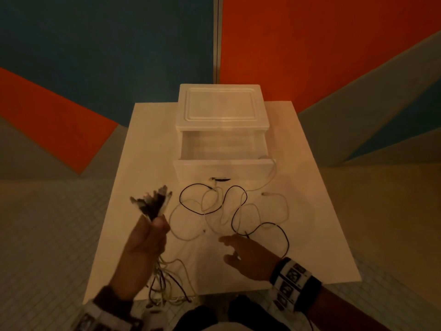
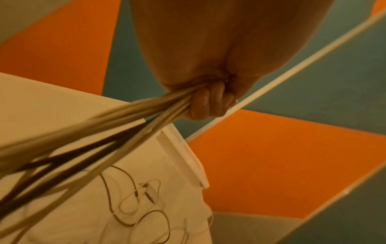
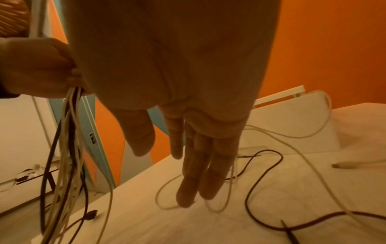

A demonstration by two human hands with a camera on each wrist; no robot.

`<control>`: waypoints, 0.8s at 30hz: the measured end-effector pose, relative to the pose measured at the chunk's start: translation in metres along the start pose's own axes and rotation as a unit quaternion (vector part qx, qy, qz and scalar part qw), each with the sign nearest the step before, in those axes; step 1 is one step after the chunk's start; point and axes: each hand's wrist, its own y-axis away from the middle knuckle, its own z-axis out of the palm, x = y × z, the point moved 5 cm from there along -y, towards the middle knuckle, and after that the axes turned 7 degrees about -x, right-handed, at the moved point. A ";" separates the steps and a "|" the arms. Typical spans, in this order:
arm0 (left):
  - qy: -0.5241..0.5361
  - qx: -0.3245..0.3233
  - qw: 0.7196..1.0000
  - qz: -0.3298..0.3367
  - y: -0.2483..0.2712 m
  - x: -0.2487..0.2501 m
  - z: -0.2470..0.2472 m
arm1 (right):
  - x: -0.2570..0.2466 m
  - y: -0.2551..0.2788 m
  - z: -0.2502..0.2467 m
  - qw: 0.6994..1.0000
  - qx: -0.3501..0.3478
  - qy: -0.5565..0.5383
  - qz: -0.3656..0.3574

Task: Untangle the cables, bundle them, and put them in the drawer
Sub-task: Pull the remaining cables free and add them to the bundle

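The left hand (image 1: 145, 244), lower left in the head view, is fisted round a bunch (image 1: 152, 204) of cables, plugs fanned above. The right hand (image 1: 248, 254), fingers straight and empty, hovers over the loose cables (image 1: 229, 211) mid-table. The drawer (image 1: 223, 149) stands open above. Best lift one cable by its plug and draw it free slowly, so loops don't knot.

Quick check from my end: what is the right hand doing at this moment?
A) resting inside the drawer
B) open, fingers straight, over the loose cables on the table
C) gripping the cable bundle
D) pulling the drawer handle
B: the right hand has its fingers straight above the loose cables and holds nothing, while the left hand grips the bundle.
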 end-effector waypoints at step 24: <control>-0.097 0.023 0.994 -0.037 -0.027 -0.070 0.022 | 0.060 0.018 -0.050 0.989 0.067 -0.053 0.119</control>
